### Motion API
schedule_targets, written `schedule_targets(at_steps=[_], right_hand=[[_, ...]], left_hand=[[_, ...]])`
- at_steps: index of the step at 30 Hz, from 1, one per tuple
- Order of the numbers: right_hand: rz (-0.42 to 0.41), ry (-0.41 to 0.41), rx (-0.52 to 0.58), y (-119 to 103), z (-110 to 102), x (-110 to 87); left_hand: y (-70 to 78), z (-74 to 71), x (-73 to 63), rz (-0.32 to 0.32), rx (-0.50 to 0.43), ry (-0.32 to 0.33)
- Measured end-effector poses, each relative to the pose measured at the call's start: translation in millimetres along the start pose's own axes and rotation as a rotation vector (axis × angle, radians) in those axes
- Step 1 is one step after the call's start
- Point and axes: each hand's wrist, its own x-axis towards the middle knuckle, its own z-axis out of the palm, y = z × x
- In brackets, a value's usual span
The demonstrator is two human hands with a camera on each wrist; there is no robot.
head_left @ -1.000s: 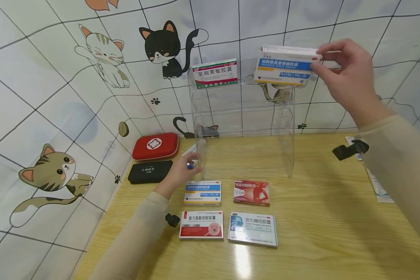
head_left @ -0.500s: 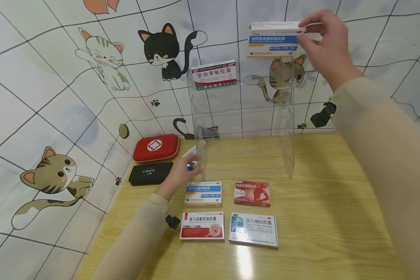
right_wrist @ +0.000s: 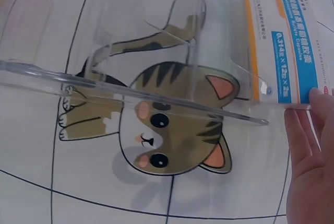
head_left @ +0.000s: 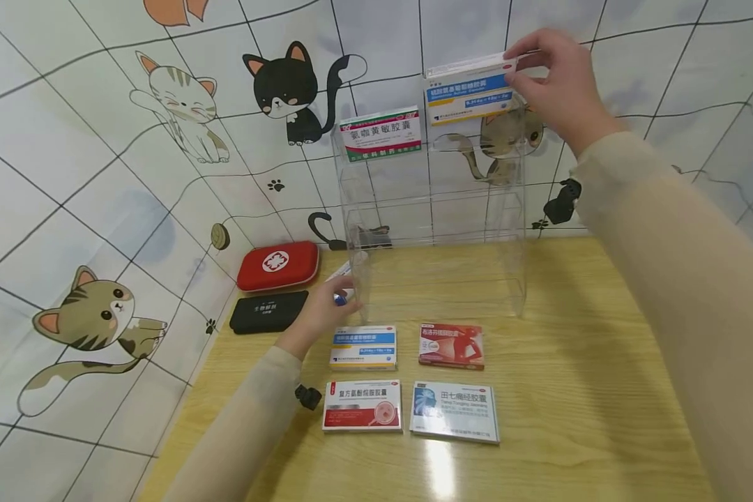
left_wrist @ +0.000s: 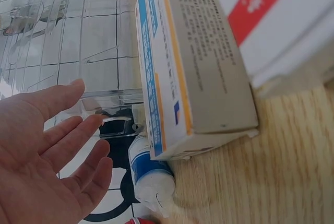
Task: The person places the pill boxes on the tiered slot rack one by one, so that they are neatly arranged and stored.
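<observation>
My right hand [head_left: 555, 87] pinches the right end of a blue, white and orange medicine box [head_left: 470, 92] between thumb and fingers, above the top tier of a clear acrylic display rack [head_left: 436, 202]. To its left, a green, red and white medicine box [head_left: 383, 136] stands on that tier. The right wrist view shows the held box [right_wrist: 284, 46] tilted beside the rack's clear side. My left hand [head_left: 324, 307] is at the rack's lower left side, fingers loosely extended; in the left wrist view the thumb and fingertips are by a clear edge [left_wrist: 112, 97].
Before the rack lie a blue-white box [head_left: 364, 347], a red box [head_left: 452, 346], a red-white box [head_left: 362, 406] and a pale box [head_left: 454, 411]. A red first-aid case [head_left: 279, 265] and black pouch [head_left: 270, 312] sit left. A tiled cat-patterned wall stands behind.
My right hand first lifted the blue-white box and brought it left, then lowered it with a tilt beside the green-red box. The left hand stayed at the rack.
</observation>
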Motion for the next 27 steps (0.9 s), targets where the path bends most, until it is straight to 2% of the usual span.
schedule_targets(at_steps=[2,6,10,13,18,22,25,27], right_hand=[[0.017,-0.019,-0.038,3.0,5.1,-1.5],[0.065,-0.041,-0.046,12.8,10.7,-7.2],[0.076,-0.034,-0.064,21.2,13.7,-13.5],[0.052,-0.015,-0.104,26.0,15.5,-17.2],[-0.012,0.026,-0.093,31.9,17.2,-29.6],[-0.053,0.089,-0.068,38.8,19.4,-59.9],[-0.105,0.097,-0.020,45.9,26.8,-97.6],[-0.156,0.066,0.009,51.9,33.6,-126.2]], left_hand=[[-2.2,-1.3,-0.7,-0.004,-0.005,-0.002],[-2.7,-2.6,-2.4,-0.004,-0.006,-0.006],[-1.4,-2.7,-3.5,-0.013,-0.006,-0.009],[-0.9,-2.4,-4.0,-0.013,-0.003,-0.007],[0.7,-2.4,-4.7,-0.003,0.000,-0.003],[2.6,-2.1,-5.4,0.011,-0.012,0.000],[2.1,-2.5,-5.4,0.011,-0.023,0.000],[1.4,-3.1,-5.0,0.005,-0.025,0.005]])
